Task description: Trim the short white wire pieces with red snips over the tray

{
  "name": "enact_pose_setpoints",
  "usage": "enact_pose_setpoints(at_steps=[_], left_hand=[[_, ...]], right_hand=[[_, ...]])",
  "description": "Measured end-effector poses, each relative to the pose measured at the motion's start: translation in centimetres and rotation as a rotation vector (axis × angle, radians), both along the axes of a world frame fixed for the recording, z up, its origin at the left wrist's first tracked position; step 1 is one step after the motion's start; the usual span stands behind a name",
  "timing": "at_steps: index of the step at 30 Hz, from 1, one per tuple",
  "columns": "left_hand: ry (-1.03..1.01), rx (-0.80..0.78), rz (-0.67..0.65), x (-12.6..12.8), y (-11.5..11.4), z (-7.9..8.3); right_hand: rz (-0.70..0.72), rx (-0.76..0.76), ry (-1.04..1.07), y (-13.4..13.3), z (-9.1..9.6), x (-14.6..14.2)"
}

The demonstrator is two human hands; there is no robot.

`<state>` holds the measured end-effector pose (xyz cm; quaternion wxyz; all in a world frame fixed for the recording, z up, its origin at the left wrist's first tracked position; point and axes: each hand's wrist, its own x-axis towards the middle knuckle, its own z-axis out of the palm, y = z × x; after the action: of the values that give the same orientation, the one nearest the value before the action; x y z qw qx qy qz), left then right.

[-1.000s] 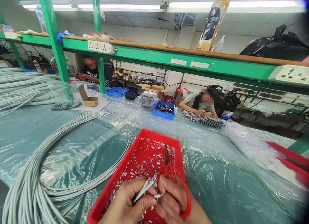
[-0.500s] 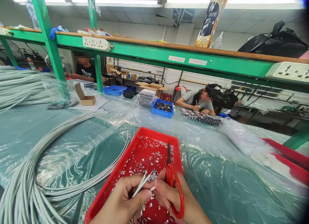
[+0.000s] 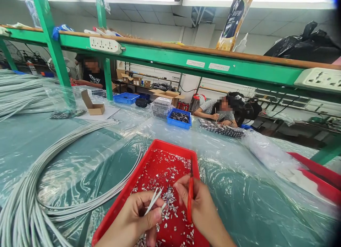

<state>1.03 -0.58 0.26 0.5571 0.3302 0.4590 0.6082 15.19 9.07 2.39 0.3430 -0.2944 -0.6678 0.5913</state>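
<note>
My left hand (image 3: 141,215) pinches a few white cables (image 3: 154,200), their cut ends sticking up between thumb and fingers. Just to the right, my right hand (image 3: 195,200) has red-handled scissors (image 3: 190,193) hooked on its fingers, with the blades pointing away from me. The right thumb and fingertips are close together, apart from the cables; whether they hold a scrap cannot be made out. Both hands are over a red tray (image 3: 109,213) scattered with silvery foil scraps (image 3: 170,200).
A large bundle of pale cables (image 3: 34,190) curves across the plastic-covered table on the left. Further back stand a small cardboard box (image 3: 94,106) and a blue tray of dark parts (image 3: 179,119). A green shelf beam (image 3: 160,55) crosses above. Two people sit beyond the table.
My right hand has moved away from the cable ends to the right, and the scissors have turned edge-on. My left hand has shifted slightly left, still holding the cables.
</note>
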Motion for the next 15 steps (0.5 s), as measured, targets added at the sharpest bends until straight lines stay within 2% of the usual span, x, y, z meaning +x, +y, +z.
enact_pose_setpoints(at_steps=[4, 6, 10, 15], left_hand=[[0.037, -0.037, -0.035, -0.4, -0.1, 0.5], [0.063, -0.031, -0.010, -0.5, -0.2, 0.8], [0.129, -0.015, 0.097, -0.4, -0.2, 1.2], [0.225, -0.014, 0.153, -0.5, -0.1, 1.1]], right_hand=[[0.074, 0.076, -0.077, 1.4, 0.2, 0.5], [0.123, 0.093, -0.099, 1.4, 0.4, 0.6], [0.196, 0.184, -0.197, 0.4, 1.3, 1.7], [0.314, 0.154, -0.290, -0.6, 1.2, 3.5]])
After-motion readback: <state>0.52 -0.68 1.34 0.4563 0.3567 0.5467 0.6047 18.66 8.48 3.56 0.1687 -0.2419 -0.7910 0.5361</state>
